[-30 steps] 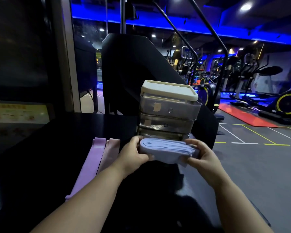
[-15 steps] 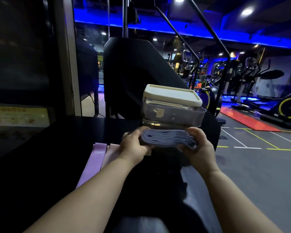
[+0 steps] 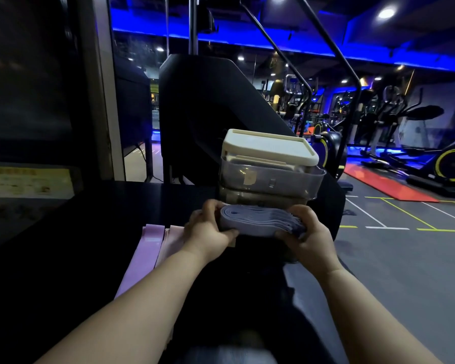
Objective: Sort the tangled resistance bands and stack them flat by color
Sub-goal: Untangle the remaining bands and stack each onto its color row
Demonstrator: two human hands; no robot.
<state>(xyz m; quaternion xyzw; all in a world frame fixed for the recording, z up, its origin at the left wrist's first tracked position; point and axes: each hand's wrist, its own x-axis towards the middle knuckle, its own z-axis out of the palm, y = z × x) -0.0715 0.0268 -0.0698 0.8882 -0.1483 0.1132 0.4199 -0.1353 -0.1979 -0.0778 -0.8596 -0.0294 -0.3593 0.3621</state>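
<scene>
Now I hold the bundle (image 3: 258, 222) of folded bands (blue-grey, many layers) with both hands. My left hand (image 3: 208, 232) grips its left end and my right hand (image 3: 307, 237) its right end, fingers curled round the edges. The bundle is just in front of the stacked boxes (image 3: 268, 169). Two pink bands (image 3: 153, 248) lie flat, side by side, on the table (image 3: 63, 258), beside my left wrist.

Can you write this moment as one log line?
left hand: grips bluish band bundle | right hand: grips other end | pink bands: flat on table
</scene>
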